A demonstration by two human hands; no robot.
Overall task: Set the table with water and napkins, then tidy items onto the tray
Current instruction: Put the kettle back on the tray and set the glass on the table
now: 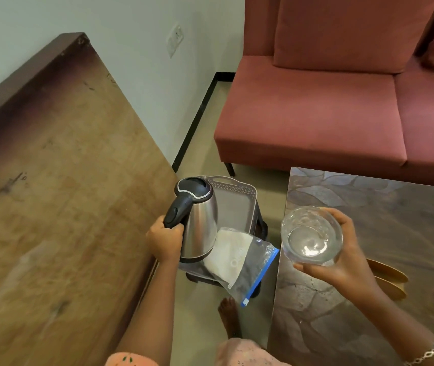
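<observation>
Above the tray (pixel 239 199), the left hand (pixel 164 240) grips the kettle (pixel 200 223); the right hand (pixel 342 262) holds the glass (pixel 312 235). Hands apart, water may spill when pouring.

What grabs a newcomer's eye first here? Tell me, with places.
The shiny stainless-steel electric kettle sits centre frame, held by its black handle in the left-hand grip over the grey plastic tray. To its right, the right-hand grip holds a clear round drinking glass above the edge of the dark patterned table. A large pink-red fabric sofa fills the upper right.
</observation>
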